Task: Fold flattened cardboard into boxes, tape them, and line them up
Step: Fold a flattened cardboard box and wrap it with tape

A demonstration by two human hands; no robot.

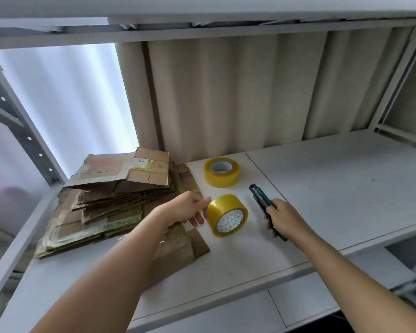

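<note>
flattened cardboard [111, 203] stacked left, yellow tape [227, 215] tilted

hidden: utility knife [262, 200] middle under right hand [282, 218] grip

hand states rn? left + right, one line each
Left hand: fingers relaxed, fingertips touching the near tape roll, not gripping it.
Right hand: curled round the green utility knife, holding it.

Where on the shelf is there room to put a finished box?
The white shelf is bare to the right of the utility knife, back to the curtain. It is crowded on the left: the flattened cardboard stack, two tape rolls and both hands.
</note>
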